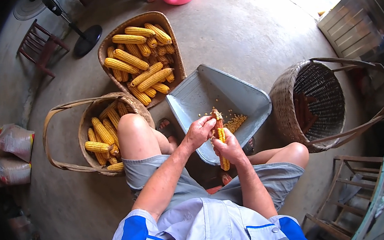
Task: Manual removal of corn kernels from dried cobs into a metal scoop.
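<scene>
Between my knees, an ear of corn point(222, 138) is held upright in both hands, its upper part partly stripped to the reddish cob. My left hand point(200, 132) closes on the upper end. Lower down, my right hand point(229, 148) wraps round the ear, where yellow kernels remain. Both hands are over the near edge of a grey-blue metal scoop-shaped bin point(189, 94). Loose kernels point(236, 122) lie in a small heap inside it, with a few scattered about.
A wicker tray point(102, 54) full of corn ears stands ahead left. By my left knee is a handled basket point(73, 166) of corn. To the right, another handled basket point(286, 105) holds bare cobs. Farther off are a pink basin point(179, 1), a fan point(88, 41) and a chair point(40, 48).
</scene>
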Tool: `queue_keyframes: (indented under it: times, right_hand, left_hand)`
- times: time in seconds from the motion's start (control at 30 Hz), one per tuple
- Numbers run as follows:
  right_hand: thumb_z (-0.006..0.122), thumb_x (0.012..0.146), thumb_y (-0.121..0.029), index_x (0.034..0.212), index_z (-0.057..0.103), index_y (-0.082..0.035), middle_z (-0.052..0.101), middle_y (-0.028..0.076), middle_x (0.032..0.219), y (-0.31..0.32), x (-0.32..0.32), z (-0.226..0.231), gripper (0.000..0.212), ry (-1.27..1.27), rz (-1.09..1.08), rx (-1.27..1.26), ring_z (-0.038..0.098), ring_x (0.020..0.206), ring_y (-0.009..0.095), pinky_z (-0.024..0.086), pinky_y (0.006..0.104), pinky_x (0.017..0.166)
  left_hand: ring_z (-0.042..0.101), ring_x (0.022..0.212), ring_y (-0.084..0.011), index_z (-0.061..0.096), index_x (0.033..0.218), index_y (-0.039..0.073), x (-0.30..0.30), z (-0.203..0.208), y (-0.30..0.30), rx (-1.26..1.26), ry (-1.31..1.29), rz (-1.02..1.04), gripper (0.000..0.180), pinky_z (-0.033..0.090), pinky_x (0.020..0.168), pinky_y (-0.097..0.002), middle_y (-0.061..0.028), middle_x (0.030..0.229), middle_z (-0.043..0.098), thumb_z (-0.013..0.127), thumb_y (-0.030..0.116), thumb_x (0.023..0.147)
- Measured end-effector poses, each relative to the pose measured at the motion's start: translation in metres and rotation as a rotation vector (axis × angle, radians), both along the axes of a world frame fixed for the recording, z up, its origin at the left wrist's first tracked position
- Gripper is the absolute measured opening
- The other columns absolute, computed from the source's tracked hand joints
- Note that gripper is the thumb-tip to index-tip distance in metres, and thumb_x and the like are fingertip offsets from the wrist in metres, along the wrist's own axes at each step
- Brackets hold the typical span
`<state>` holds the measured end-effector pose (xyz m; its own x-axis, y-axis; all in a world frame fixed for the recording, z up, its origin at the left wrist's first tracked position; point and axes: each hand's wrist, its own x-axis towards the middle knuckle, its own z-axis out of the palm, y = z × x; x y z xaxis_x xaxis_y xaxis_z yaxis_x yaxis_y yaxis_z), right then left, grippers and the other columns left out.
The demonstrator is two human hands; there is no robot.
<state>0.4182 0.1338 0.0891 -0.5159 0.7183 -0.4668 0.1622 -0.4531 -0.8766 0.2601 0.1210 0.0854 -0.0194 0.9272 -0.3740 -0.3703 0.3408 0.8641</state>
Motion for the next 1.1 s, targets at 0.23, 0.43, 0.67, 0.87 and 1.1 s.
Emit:
queue_keyframes:
  times: [0.23, 0.43, 0.67, 0.87, 1.1]
  right_hand:
    - [0.060, 0.089, -0.009, 0.106, 0.048, -0.004, 0.055, 0.001, 0.070, -0.005, -0.006, -0.011, 0.021, -0.116, 0.044, 0.181, 0.053, 0.055, 0.010, 0.045, 0.0258, 0.050]
    - [0.060, 0.090, -0.010, 0.106, 0.050, -0.005, 0.055, 0.001, 0.070, -0.001, -0.005, -0.002, 0.019, -0.031, -0.001, 0.016, 0.054, 0.057, 0.010, 0.046, 0.0264, 0.051]
    - [0.060, 0.091, -0.011, 0.105, 0.050, -0.005, 0.056, 0.002, 0.070, -0.001, -0.006, -0.004, 0.018, -0.076, 0.003, 0.104, 0.055, 0.057, 0.010, 0.047, 0.0262, 0.052]
    - [0.061, 0.088, -0.011, 0.107, 0.051, -0.003, 0.057, 0.003, 0.069, -0.002, -0.007, -0.010, 0.023, -0.120, -0.003, 0.165, 0.056, 0.056, 0.011, 0.047, 0.0276, 0.050]
    - [0.061, 0.090, -0.010, 0.106, 0.050, -0.003, 0.057, 0.002, 0.070, 0.001, -0.008, -0.008, 0.021, -0.052, -0.037, 0.081, 0.055, 0.054, 0.010, 0.046, 0.0264, 0.049]
  left_hand:
    - [0.044, 0.058, -0.0018, 0.063, 0.100, 0.005, -0.003, -0.022, 0.003, 0.094, 0.268, 0.036, 0.031, 0.036, 0.049, -0.0186, 0.0060, 0.070, 0.052, 0.057, 0.035, 0.101]
    - [0.043, 0.058, -0.0020, 0.063, 0.105, 0.004, -0.001, -0.021, 0.002, 0.144, 0.241, 0.043, 0.025, 0.037, 0.049, -0.0189, 0.0049, 0.070, 0.052, 0.051, 0.026, 0.103]
    - [0.048, 0.061, -0.0022, 0.063, 0.112, 0.001, 0.000, -0.016, 0.001, 0.080, 0.182, 0.057, 0.028, 0.041, 0.052, -0.0185, 0.0027, 0.077, 0.058, 0.052, 0.025, 0.103]
    - [0.053, 0.069, -0.0032, 0.060, 0.118, -0.001, 0.004, -0.033, 0.001, 0.162, 0.314, 0.071, 0.027, 0.045, 0.057, -0.0192, 0.0014, 0.086, 0.062, 0.054, 0.019, 0.102]
    - [0.058, 0.078, -0.0048, 0.055, 0.130, 0.000, 0.001, -0.039, 0.000, 0.063, 0.223, 0.042, 0.032, 0.049, 0.064, -0.0202, -0.0015, 0.095, 0.064, 0.051, 0.017, 0.103]
